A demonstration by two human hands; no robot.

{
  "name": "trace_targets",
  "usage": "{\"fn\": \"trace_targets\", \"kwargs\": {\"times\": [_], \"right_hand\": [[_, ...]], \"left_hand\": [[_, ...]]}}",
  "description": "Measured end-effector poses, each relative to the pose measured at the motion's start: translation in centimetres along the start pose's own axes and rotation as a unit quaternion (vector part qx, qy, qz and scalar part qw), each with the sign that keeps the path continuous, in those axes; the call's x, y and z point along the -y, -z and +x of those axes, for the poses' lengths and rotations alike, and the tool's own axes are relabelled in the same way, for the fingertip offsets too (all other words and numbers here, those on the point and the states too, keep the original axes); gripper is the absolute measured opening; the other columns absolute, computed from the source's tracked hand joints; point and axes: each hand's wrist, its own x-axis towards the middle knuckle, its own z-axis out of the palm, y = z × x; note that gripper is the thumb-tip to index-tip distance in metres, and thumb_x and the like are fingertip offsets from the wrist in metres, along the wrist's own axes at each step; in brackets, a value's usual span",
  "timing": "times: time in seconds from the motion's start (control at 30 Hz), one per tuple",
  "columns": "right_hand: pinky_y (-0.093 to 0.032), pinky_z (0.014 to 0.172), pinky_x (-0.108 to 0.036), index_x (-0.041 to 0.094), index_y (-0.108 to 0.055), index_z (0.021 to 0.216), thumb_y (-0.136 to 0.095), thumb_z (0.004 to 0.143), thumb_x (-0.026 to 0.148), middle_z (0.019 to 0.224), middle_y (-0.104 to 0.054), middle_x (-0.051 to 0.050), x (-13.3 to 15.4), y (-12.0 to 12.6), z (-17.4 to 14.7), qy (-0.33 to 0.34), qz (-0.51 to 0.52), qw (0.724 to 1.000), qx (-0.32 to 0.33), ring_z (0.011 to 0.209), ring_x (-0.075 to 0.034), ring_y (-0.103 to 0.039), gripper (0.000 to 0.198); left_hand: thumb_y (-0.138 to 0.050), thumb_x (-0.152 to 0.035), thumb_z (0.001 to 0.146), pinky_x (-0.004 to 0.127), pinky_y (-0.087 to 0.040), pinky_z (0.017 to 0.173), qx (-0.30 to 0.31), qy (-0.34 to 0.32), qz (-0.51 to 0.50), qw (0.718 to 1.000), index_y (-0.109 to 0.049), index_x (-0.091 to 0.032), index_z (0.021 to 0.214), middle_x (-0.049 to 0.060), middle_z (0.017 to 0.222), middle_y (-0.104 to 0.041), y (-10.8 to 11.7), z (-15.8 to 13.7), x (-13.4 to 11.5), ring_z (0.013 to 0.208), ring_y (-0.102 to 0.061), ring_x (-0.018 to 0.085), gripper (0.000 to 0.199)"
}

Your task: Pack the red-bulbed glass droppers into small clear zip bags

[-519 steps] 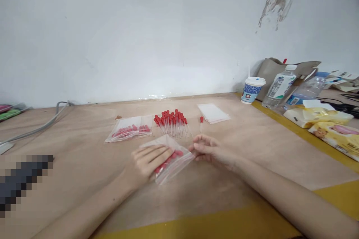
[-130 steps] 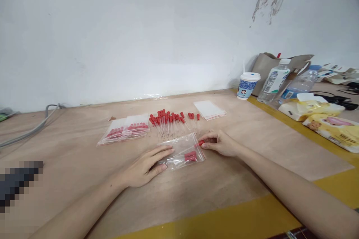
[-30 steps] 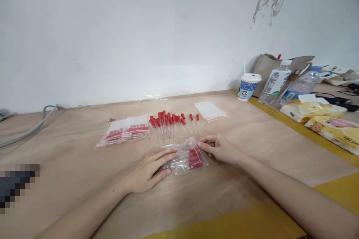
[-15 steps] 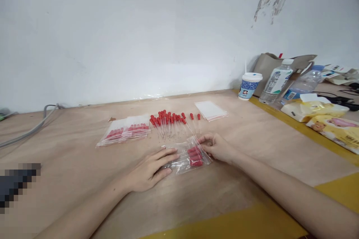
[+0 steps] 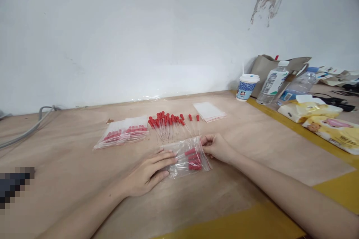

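Brown tabletop (image 5: 70, 160); droppers (image 5: 194, 162) inside bag (image 5: 182, 158)

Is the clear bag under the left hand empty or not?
Not empty: several red-bulbed droppers show through the clear bag, their bulb ends facing away from the left hand.

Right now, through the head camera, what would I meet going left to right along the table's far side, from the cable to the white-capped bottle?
Grey cable → filled plastic bags → pile of red-topped droppers → stack of flat bags → paper cup → white-capped bottle.
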Motion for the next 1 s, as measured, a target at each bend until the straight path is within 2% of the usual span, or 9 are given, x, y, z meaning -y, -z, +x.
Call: {"fn": "trace_targets", "kwargs": {"times": [0.13, 0.3, 0.47, 0.6, 0.67, 0.77, 0.87, 0.93, 1.0], "right_hand": [[-0.031, 0.040, -0.017, 0.014, -0.060, 0.060, -0.072, 0.059, 0.029, 0.052, -0.054, 0.004, -0.1, 0.6, -0.1, 0.063, -0.050, 0.996, 0.024, 0.045, -0.005, -0.041, 0.019], [-0.036, 0.045, -0.018, 0.013, -0.065, 0.076, -0.069, 0.063, 0.030, 0.064, -0.062, 0.001, 0.3, 1.4, -0.1, 0.036, -0.030, 0.988, 0.149, 0.050, -0.006, -0.047, 0.022], [-0.044, 0.059, -0.023, 0.012, -0.063, 0.068, -0.074, 0.056, 0.031, 0.069, -0.064, -0.001, 0.0, 0.7, 0.1, 0.061, 0.001, 0.991, 0.123, 0.062, -0.011, -0.056, 0.025], [-0.041, 0.048, -0.020, 0.014, -0.056, 0.065, -0.076, 0.053, 0.033, 0.057, -0.056, 0.003, -0.2, 0.9, 0.2, 0.044, -0.017, 0.993, 0.109, 0.050, -0.008, -0.050, 0.030], [-0.036, 0.040, -0.019, 0.017, -0.052, 0.069, -0.073, 0.058, 0.035, 0.050, -0.050, 0.006, 0.0, 1.6, 0.7, 0.021, -0.041, 0.996, 0.083, 0.042, -0.007, -0.044, 0.030], [-0.036, 0.041, -0.020, 0.018, -0.049, 0.073, -0.063, 0.070, 0.030, 0.053, -0.052, 0.004, 1.0, 2.8, 2.2, 0.038, -0.136, 0.990, -0.020, 0.042, -0.008, -0.046, 0.019], [-0.042, 0.059, -0.023, 0.016, -0.052, 0.077, -0.055, 0.074, 0.019, 0.073, -0.062, -0.005, 2.4, 3.1, 4.4, 0.083, -0.341, 0.927, -0.132, 0.066, -0.014, -0.058, 0.005], [-0.042, 0.069, -0.026, 0.014, -0.054, 0.085, -0.052, 0.076, 0.017, 0.086, -0.064, -0.011, 3.2, 2.5, 6.0, 0.072, -0.429, 0.886, -0.157, 0.082, -0.019, -0.059, 0.010], [-0.042, 0.071, -0.029, 0.012, -0.054, 0.092, -0.049, 0.078, 0.017, 0.093, -0.062, -0.016, 3.7, 1.5, 7.4, 0.040, -0.452, 0.877, -0.160, 0.089, -0.024, -0.059, 0.016]], "left_hand": [[-0.038, -0.024, 0.093, 0.043, -0.027, 0.108, 0.000, -0.009, -0.008, 1.000, -0.041, -0.029, 0.130, -0.001, 0.136, -0.042, -0.2, 0.0, 0.3, 0.130, -0.029, 0.020, 0.038], [-0.039, -0.023, 0.092, 0.041, -0.028, 0.107, -0.002, -0.009, -0.009, 1.000, -0.041, -0.028, 0.130, 0.000, 0.134, -0.044, -0.1, 0.0, 0.2, 0.125, -0.037, 0.018, 0.038], [-0.040, -0.023, 0.092, 0.043, -0.028, 0.107, -0.003, -0.013, -0.001, 1.000, -0.041, -0.027, 0.130, 0.002, 0.134, -0.045, -0.2, 0.0, 0.3, 0.125, -0.038, 0.019, 0.038], [-0.040, -0.023, 0.092, 0.042, -0.027, 0.107, -0.001, -0.014, 0.001, 1.000, -0.040, -0.028, 0.130, 0.001, 0.134, -0.044, -0.2, 0.0, 0.4, 0.125, -0.038, 0.019, 0.038], [-0.039, -0.023, 0.093, 0.042, -0.028, 0.107, 0.000, -0.013, 0.003, 1.000, -0.039, -0.029, 0.131, 0.001, 0.135, -0.043, -0.2, 0.0, 0.4, 0.125, -0.037, 0.019, 0.039], [-0.039, -0.024, 0.092, 0.045, -0.029, 0.105, -0.013, 0.003, 0.024, 1.000, -0.039, -0.030, 0.131, 0.001, 0.140, -0.035, -0.1, -0.1, 0.2, 0.129, -0.029, 0.023, 0.039], [-0.041, -0.026, 0.091, 0.047, -0.029, 0.104, -0.029, 0.013, 0.046, 0.998, -0.040, -0.030, 0.130, 0.002, 0.141, -0.031, -0.1, -0.3, 0.2, 0.131, -0.022, 0.026, 0.039], [-0.041, -0.026, 0.091, 0.047, -0.029, 0.105, -0.030, 0.012, 0.049, 0.998, -0.040, -0.029, 0.130, 0.003, 0.141, -0.032, -0.1, -0.3, 0.2, 0.131, -0.022, 0.026, 0.039], [-0.040, -0.026, 0.092, 0.046, -0.029, 0.105, -0.029, 0.013, 0.045, 0.998, -0.041, -0.029, 0.130, 0.003, 0.139, -0.035, -0.1, -0.4, 0.2, 0.130, -0.025, 0.025, 0.038]]}}
